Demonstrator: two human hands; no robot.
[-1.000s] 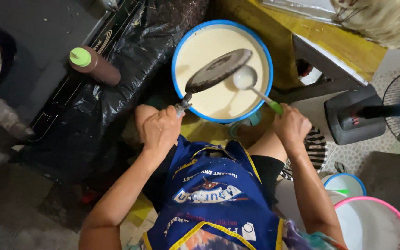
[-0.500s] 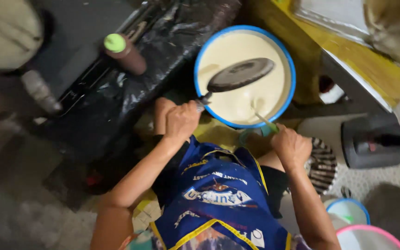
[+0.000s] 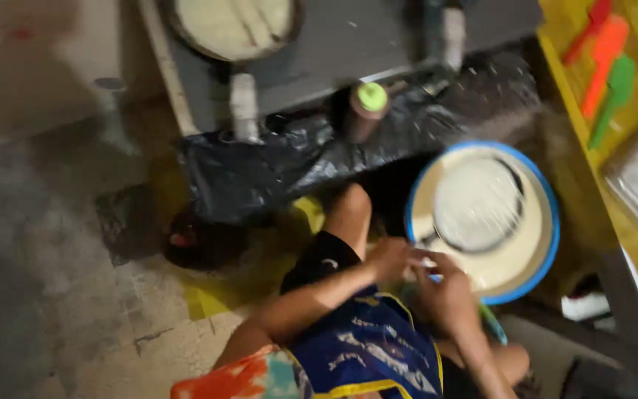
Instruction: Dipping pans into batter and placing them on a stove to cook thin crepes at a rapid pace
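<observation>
The stove [image 3: 348, 52] fills the top of your view, grey, with a pan [image 3: 234, 26] of pale batter on its left part. Black plastic sheet [image 3: 275, 170] hangs from its front edge, and a brown bottle [image 3: 367, 111] with a green cap stands on it, just ahead of you.

The blue-rimmed basin [image 3: 551, 244] of white batter sits ahead and to the right of both hands, beside the yellow table [image 3: 592, 185]. Over the batter lies the round skillet [image 3: 478, 205], its underside coated white. Its long axis runs from the disc, up and right, down and left along the handle towards your hands, so the handle end points at you and the disc points away to the right.

Your left hand [image 3: 389, 258] and right hand [image 3: 448, 295] meet at the basin's near rim, touching or almost so. Blur hides the fingers; the left seems closed around the handle end, but you cannot tell for sure, nor whether the right grips anything. The right hand lies nearer the basin.

Red, orange and green utensils [image 3: 603, 74] lie on the table, well apart from you.
</observation>
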